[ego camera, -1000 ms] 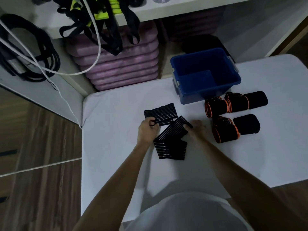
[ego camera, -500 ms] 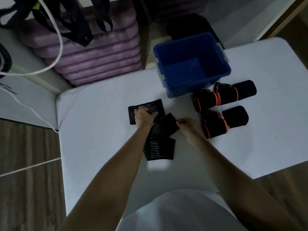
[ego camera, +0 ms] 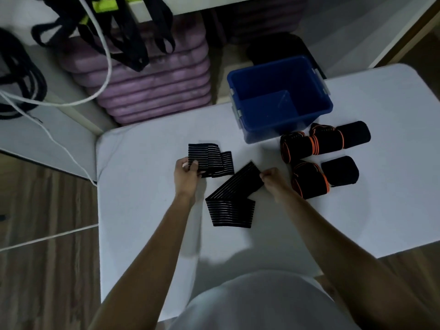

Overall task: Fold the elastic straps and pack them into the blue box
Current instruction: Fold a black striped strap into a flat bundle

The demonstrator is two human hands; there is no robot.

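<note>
Two black elastic straps with thin white stripes lie on the white table (ego camera: 142,210). My left hand (ego camera: 187,173) grips the lower left corner of the folded strap (ego camera: 212,160). My right hand (ego camera: 272,178) pinches the upper end of the second strap (ego camera: 234,198), which bends into an L shape toward me. The blue box (ego camera: 281,98) stands open at the far edge of the table, with nothing visible inside.
Black rolled wraps with orange trim (ego camera: 316,158) lie to the right, just in front of the box. Purple mats (ego camera: 152,86) are stacked behind the table. Black straps (ego camera: 123,32) and a white cord (ego camera: 104,67) hang at the upper left.
My left hand slid to the folded strap's lower left corner. My right hand lifted the other strap's end up and to the right, opening it out.
</note>
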